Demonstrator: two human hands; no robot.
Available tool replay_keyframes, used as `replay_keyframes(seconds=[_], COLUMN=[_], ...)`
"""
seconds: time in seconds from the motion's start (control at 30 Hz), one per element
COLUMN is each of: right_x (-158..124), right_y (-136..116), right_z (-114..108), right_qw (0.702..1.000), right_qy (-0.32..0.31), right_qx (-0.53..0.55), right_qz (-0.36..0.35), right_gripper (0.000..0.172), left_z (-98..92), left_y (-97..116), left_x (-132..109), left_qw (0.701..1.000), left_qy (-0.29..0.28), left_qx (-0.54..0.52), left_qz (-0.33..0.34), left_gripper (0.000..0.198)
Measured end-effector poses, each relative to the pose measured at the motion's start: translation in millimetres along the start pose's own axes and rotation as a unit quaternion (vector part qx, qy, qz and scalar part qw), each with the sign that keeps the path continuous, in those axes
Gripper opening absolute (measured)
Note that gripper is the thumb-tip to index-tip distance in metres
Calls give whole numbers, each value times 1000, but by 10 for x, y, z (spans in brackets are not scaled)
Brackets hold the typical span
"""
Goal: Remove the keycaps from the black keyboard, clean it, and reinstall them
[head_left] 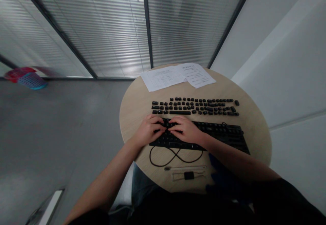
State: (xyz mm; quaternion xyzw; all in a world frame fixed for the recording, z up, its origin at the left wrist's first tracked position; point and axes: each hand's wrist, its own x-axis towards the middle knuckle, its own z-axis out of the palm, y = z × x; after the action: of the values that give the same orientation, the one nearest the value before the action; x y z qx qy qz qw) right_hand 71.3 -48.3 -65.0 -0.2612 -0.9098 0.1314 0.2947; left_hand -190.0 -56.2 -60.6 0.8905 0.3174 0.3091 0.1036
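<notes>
A black keyboard [221,133] lies on the round wooden table, most of its left part showing dark, bare-looking places. My left hand [150,129] rests over its left end, fingers bent and pointing right. Close beside it, my right hand [185,129] lies over the keyboard with its fingers pointing left. The fingertips of both hands nearly meet at the upper left of the keyboard; anything between them is too small to make out. Beyond the keyboard, loose black keycaps [180,112] stand in several rows, a long one among them.
Two printed sheets [165,78] lie at the far side of the table [132,106]. Nearer me are a looped cable [159,165], a thin brush-like tool [185,168], a wire puller [189,175] and dark blue cloth [216,181]. A basket [32,80] stands on the floor.
</notes>
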Motion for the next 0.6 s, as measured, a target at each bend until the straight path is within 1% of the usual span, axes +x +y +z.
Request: replay_keyframes(seconds=[0.17, 0.27, 0.33, 0.47, 0.6], right_x=[0, 32, 83, 232, 361], right_y=[-12, -7, 31, 250, 575], right_z=[6, -23, -82, -275, -441], right_qw=[1000, 999, 998, 993, 986], right_qy=[11, 39, 63, 109, 127], right_qx=[2, 6, -2, -28, -51], right_qz=[-8, -11, -8, 20, 91], right_gripper=[14, 14, 15, 19, 21], left_z=[-31, -40, -48, -73, -83], left_y=[-26, -46, -46, -18, -2], left_x=[34, 42, 44, 57, 70], left_qw=[1000, 999, 999, 999, 998], left_qy=[-22, -36, -42, -46, -55], left_qx=[-20, -27, -22, -12, -11], left_qz=[-4, -7, -5, 4, 6], left_gripper=[16, 16, 16, 18, 20])
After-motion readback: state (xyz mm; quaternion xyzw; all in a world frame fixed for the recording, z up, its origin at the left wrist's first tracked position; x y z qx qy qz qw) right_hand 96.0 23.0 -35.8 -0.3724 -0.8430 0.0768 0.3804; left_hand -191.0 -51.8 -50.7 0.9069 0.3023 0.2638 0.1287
